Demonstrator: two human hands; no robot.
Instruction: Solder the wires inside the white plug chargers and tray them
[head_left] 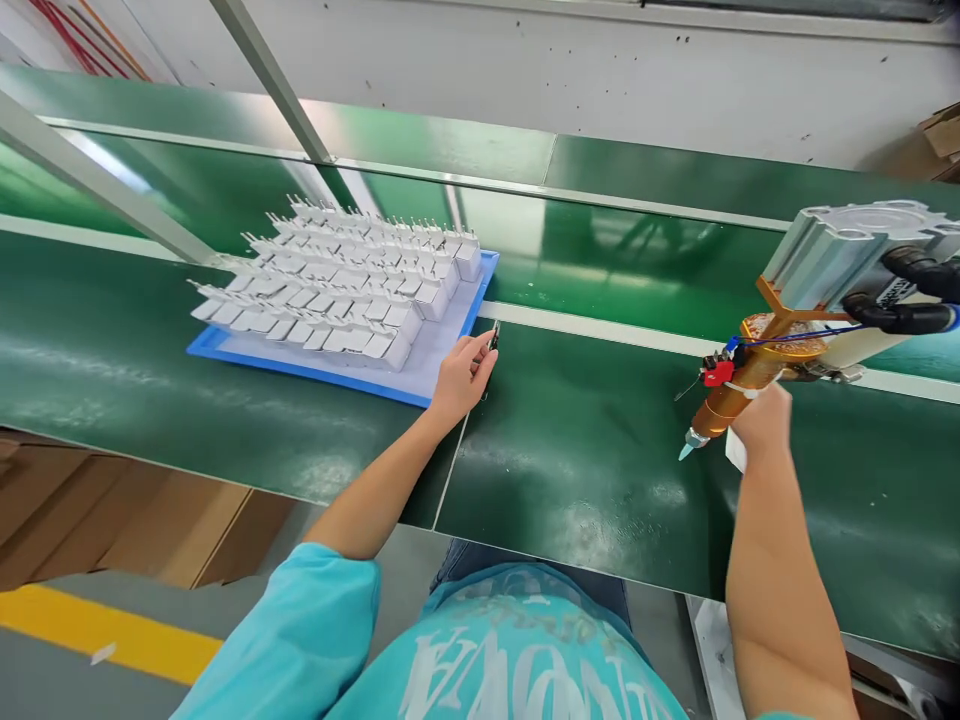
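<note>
My left hand (459,376) rests on the green bench beside the right front corner of a blue tray (225,345), fingers pinched on a small dark tool (493,336). Rows of several white plug-like parts (341,290) fill the tray, prongs up. My right hand (761,420) is closed round an orange-brown dispensing tool (731,395) with a red clip and a pale tip pointing down-left just above the bench. The tool hangs from a silver aluminium fixture (847,250) with black hoses.
The green bench surface (585,470) runs left to right, with a raised green shelf (450,150) behind and slanted metal bars (97,180) at left. Cardboard boxes (112,510) and a yellow floor line (97,625) lie below the front edge.
</note>
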